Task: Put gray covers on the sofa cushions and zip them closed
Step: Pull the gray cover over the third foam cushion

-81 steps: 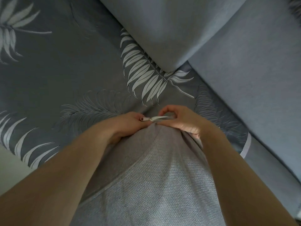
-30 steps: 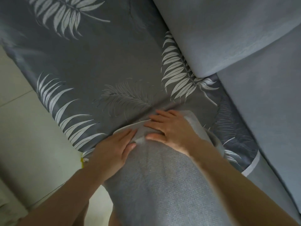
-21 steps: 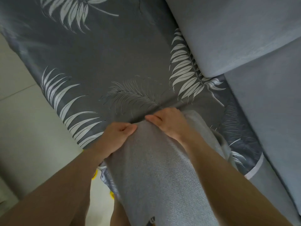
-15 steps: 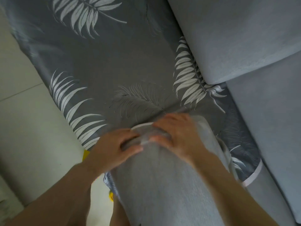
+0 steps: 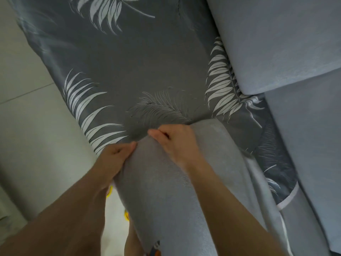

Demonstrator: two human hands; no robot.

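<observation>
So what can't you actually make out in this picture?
- The zipper: head view, not visible; both the left hand and right hand grip the far end of the gray cover, so zipped or not, I cannot tell.
- The cushion inside: wrapped by the cover.
- A small orange thing: cut off by the bottom edge.

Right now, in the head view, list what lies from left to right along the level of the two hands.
Pale tiled floor → dark gray leaf-print sofa cover → left hand → knit gray cushion cover gripped at its top edge → right hand → plain blue-gray sofa cushion.
</observation>
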